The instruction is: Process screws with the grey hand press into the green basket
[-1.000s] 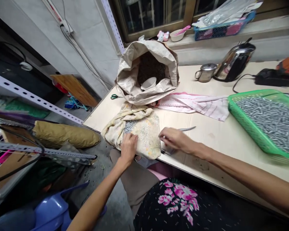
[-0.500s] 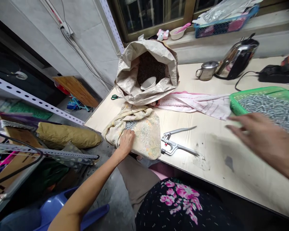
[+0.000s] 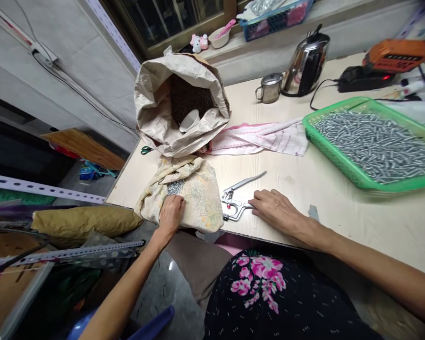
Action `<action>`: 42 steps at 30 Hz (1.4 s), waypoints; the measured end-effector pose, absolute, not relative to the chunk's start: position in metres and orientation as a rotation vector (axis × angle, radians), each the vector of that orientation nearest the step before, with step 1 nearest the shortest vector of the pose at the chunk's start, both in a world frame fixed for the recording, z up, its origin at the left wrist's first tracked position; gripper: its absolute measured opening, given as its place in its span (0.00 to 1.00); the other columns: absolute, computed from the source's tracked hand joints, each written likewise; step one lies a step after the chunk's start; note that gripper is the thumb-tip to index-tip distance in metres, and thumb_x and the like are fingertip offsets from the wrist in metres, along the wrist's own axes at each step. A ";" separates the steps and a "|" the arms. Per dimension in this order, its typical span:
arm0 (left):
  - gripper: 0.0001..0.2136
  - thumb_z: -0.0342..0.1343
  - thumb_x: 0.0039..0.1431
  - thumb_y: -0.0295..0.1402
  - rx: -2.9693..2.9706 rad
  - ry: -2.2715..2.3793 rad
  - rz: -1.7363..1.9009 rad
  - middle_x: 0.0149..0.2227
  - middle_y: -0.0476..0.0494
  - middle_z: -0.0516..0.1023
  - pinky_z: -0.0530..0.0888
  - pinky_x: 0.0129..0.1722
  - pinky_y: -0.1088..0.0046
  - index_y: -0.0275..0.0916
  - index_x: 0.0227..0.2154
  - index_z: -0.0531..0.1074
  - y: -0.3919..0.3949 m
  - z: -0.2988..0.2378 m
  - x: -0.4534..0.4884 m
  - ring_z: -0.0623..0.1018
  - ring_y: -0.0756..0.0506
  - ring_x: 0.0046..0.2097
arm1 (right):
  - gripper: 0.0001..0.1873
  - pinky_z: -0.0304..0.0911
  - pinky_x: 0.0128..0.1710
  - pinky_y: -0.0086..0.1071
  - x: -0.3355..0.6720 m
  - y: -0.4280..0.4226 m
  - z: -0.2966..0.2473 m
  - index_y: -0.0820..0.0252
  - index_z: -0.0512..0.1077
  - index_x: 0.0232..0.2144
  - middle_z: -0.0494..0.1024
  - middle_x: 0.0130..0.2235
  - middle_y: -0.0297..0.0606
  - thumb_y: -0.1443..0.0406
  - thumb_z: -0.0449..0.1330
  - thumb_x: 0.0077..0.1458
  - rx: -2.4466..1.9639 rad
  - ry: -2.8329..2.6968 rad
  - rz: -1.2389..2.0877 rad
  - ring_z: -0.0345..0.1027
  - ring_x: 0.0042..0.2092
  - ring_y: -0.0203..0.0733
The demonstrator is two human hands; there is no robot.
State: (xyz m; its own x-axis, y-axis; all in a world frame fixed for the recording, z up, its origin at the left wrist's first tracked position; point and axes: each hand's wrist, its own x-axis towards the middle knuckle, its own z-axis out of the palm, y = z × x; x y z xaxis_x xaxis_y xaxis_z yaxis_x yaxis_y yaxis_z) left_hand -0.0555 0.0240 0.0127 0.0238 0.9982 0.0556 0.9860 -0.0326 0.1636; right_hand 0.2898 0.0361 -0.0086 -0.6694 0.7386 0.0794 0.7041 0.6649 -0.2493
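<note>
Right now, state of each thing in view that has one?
Paper sack: mouth open, white bowl inside
Green basket: filled with metal pieces
Patterned cloth: bunched, more pieces showing
Hand tool: handles spread
Kettle: lid on
Mug: lid on
Towel: laid out, creased
Black charger: red light lit
Left hand: resting on cloth
Right hand: at tool handle

Toward the right end of the pale wooden worktop, near its far edge, a boxy orange plastic unit is showing a few large dark characters on its near side, just by a flat black plastic block. They are seemingly including a "0" next to a "2" or "Z", but are blurring too much for a sure reading. Smaller marks above them are running together illegibly.
</note>
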 end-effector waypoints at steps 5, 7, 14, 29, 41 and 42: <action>0.13 0.56 0.56 0.42 1.559 1.822 0.680 0.29 0.45 0.77 0.71 0.33 0.73 0.37 0.34 0.77 0.009 0.029 0.003 0.74 0.47 0.30 | 0.11 0.50 0.32 0.35 0.292 0.029 -0.023 0.61 0.67 0.30 0.69 0.32 0.38 0.73 0.49 0.63 -1.151 -2.626 0.216 0.59 0.31 0.40; 0.15 0.59 0.53 0.44 1.365 1.708 0.706 0.26 0.47 0.76 0.69 0.28 0.75 0.36 0.33 0.77 0.004 0.027 0.027 0.72 0.49 0.27 | 0.11 0.51 0.32 0.35 0.293 0.026 -0.024 0.61 0.67 0.31 0.69 0.32 0.38 0.74 0.49 0.64 -1.117 -2.595 0.161 0.59 0.32 0.40; 0.19 0.65 0.45 0.46 1.020 1.572 0.744 0.21 0.51 0.72 0.63 0.23 0.78 0.32 0.31 0.77 -0.001 -0.003 0.056 0.66 0.53 0.22 | 0.14 0.51 0.31 0.35 0.298 0.020 -0.008 0.62 0.67 0.30 0.68 0.31 0.38 0.76 0.47 0.64 -1.030 -2.557 0.028 0.57 0.31 0.40; 0.15 0.60 0.48 0.44 1.272 1.675 0.504 0.19 0.51 0.70 0.60 0.21 0.78 0.35 0.26 0.77 0.008 -0.015 0.054 0.66 0.52 0.21 | 0.15 0.51 0.31 0.35 0.297 0.032 -0.018 0.61 0.67 0.29 0.69 0.30 0.38 0.77 0.46 0.63 -1.045 -2.600 0.098 0.57 0.31 0.40; 0.13 0.62 0.49 0.41 0.973 1.628 0.256 0.12 0.59 0.63 0.57 0.12 0.81 0.36 0.24 0.71 0.012 0.004 0.060 0.62 0.55 0.12 | 0.46 0.57 0.55 0.55 0.309 0.069 -0.010 0.61 0.57 0.60 0.55 0.65 0.56 0.50 0.71 0.46 -1.045 -2.688 0.262 0.47 0.64 0.66; 0.13 0.62 0.49 0.41 0.960 1.625 0.262 0.13 0.58 0.64 0.56 0.12 0.81 0.36 0.24 0.70 0.012 0.005 0.061 0.62 0.56 0.12 | 0.48 0.56 0.55 0.56 0.308 0.074 -0.012 0.61 0.57 0.60 0.57 0.65 0.56 0.49 0.72 0.43 -1.026 -2.714 0.251 0.47 0.64 0.66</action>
